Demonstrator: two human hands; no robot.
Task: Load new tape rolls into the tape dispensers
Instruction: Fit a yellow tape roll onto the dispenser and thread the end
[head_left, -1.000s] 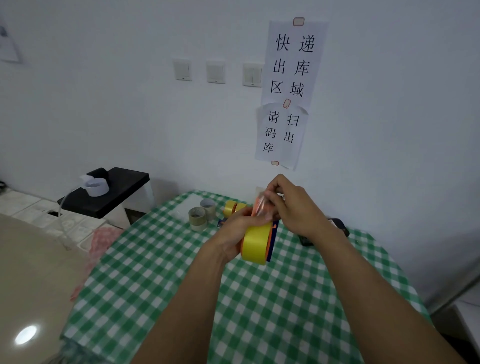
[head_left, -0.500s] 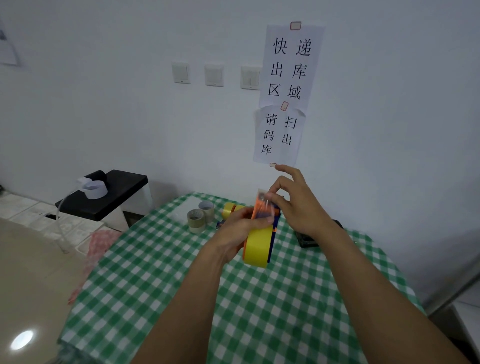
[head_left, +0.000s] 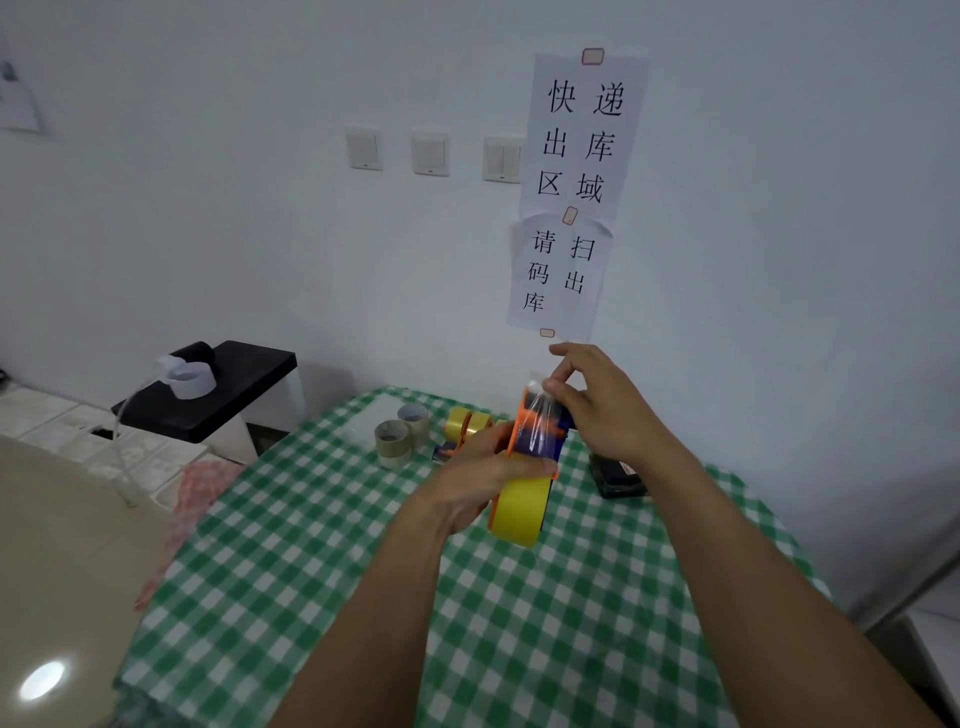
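Presently held above checked table (head_left: 363, 571): orange tape dispenser (head_left: 540, 441), yellow roll (head_left: 519, 512) seated, gripped by left hand (head_left: 483, 467); free tape end (head_left: 537, 395) pinched by right hand (head_left: 608, 410) just beyond, stretched lengthwise, probably toward cutter.

Surface (head_left: 322, 613): near half and whole left edge bare cloth, open to reach across. Far edge crowded at its left end: two empty cardboard cores (head_left: 393, 441) standing close together, yellow tape rolls (head_left: 464, 423) just beside them on the right. Black box (head_left: 618, 480) sits near the far-right corner, well apart from the cores. Wall (head_left: 260, 234) closes off behind the far edge.
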